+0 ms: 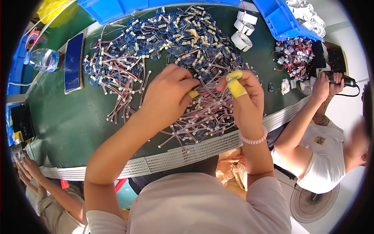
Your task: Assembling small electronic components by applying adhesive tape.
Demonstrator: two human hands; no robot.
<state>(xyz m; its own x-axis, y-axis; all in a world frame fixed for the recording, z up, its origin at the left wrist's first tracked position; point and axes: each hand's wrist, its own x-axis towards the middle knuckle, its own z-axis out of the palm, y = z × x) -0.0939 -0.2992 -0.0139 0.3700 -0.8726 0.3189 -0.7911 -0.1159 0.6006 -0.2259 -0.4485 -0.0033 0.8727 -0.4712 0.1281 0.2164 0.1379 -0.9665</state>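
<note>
My left hand (166,93) is closed, fingers curled and thumb drawn in, above a heap of red, white and dark cables with small white plugs (208,103). My right hand (247,93) faces it a short gap away, with yellow wrapping (237,88) on its thumb and a fingertip. Its thumb and fingers are pinched together; what either hand holds is too small or hidden to make out. Beyond my hands spreads a large pile of small blue circuit boards with white connectors (156,37). More cables (124,78) lie left of my left hand.
A blue-screened tablet or phone (74,62) and a plastic bottle (43,59) are at the left. Blue bins (278,19) stand along the back. White ring-shaped parts (243,33) and small wired motors (294,58) lie right. Co-workers' hands (329,84) work at both sides.
</note>
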